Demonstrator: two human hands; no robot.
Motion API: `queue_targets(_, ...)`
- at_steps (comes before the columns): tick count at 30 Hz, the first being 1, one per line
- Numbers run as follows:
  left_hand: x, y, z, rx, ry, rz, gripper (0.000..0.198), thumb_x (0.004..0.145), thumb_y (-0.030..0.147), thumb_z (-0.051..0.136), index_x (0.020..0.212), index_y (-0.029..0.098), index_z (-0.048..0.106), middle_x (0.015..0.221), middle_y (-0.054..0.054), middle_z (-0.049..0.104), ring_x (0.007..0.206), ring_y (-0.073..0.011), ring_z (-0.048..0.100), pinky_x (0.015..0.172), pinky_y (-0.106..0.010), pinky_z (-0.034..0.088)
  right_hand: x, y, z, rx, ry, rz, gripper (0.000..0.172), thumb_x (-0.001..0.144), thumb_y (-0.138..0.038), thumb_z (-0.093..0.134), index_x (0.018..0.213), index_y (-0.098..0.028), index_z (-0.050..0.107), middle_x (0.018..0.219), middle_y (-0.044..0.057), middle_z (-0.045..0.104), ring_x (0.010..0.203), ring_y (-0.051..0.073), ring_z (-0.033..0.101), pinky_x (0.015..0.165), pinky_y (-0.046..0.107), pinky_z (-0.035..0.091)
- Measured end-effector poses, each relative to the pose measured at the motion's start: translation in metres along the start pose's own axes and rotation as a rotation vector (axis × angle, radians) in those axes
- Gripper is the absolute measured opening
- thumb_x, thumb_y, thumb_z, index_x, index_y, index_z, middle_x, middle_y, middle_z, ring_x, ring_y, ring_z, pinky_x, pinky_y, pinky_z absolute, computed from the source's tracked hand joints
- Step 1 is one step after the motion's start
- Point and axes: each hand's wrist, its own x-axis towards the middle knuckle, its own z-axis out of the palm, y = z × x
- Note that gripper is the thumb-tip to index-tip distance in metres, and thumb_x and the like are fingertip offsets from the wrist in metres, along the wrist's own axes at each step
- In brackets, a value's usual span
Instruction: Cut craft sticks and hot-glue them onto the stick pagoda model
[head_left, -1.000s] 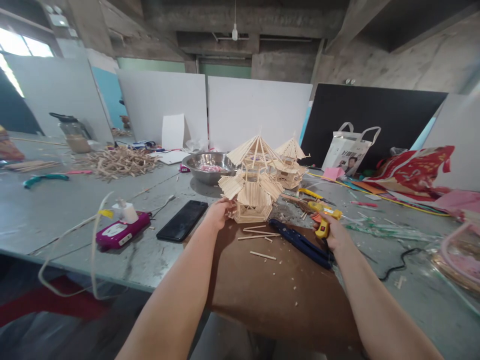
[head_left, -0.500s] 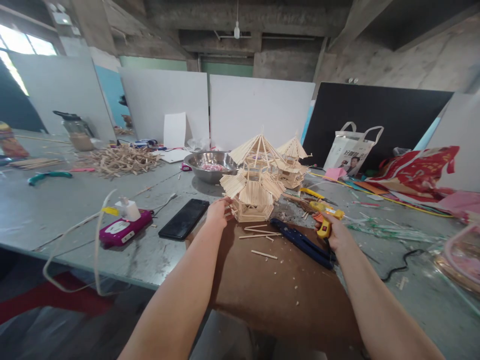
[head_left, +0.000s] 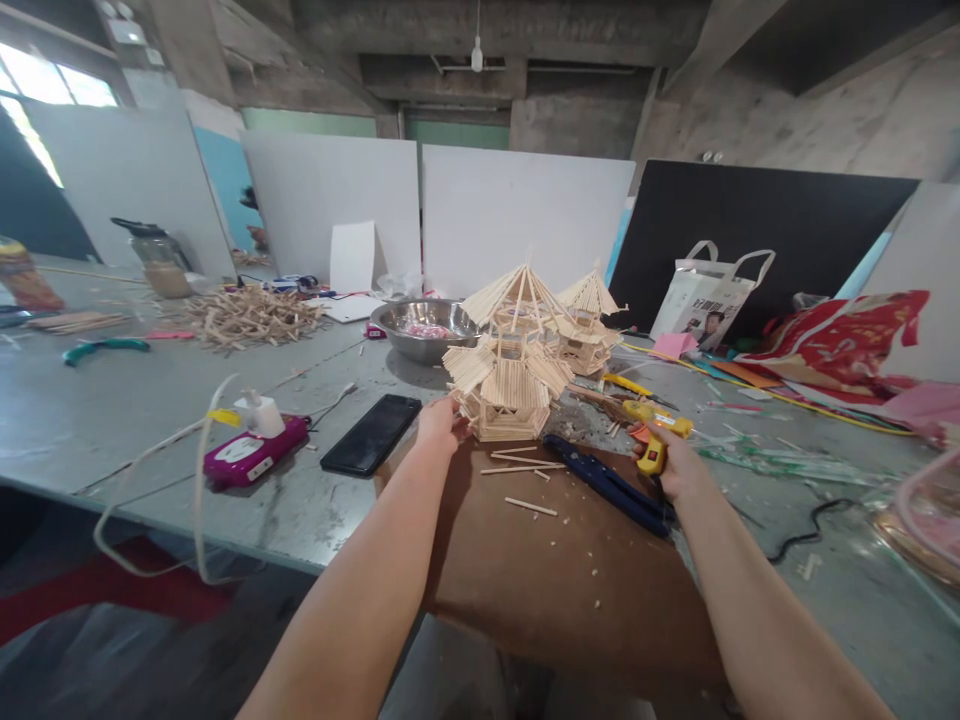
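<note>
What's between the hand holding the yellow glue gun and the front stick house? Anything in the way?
Only low things: a blue tool slants from near the base of the house toward the right hand, and some clutter lies beyond it. Nothing tall shows between hand and house.

Centre frame, the stick house [head_left: 510, 388] is pale straw, the board [head_left: 540, 590] below it brown, the pliers [head_left: 606, 485] navy and the glue gun [head_left: 654, 458] yellow with some orange. At left, the power strip [head_left: 238, 462] is magenta and white, the phone [head_left: 371, 435] black; at right, the crumpled bag [head_left: 840, 338] is red with paler markings.
</note>
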Motion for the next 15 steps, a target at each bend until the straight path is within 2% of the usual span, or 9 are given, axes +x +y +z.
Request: queue_targets(15, -0.0054, 0.0011, -0.0009, 0.095, 0.003, -0.026, 0.021, 0.055, 0.019, 0.054, 0.075, 0.016, 0.047, 0.053, 0.002, 0.048, 0.034, -0.0092, 0.043, 0.041, -0.028, 0.038, -0.0004, 0.0001, -0.0003, -0.003, -0.001, -0.002, 0.005, 0.066, -0.019, 0.056, 0.068, -0.015, 0.053, 0.051, -0.002, 0.057, 0.033, 0.008, 0.048, 0.032, 0.020, 0.042)
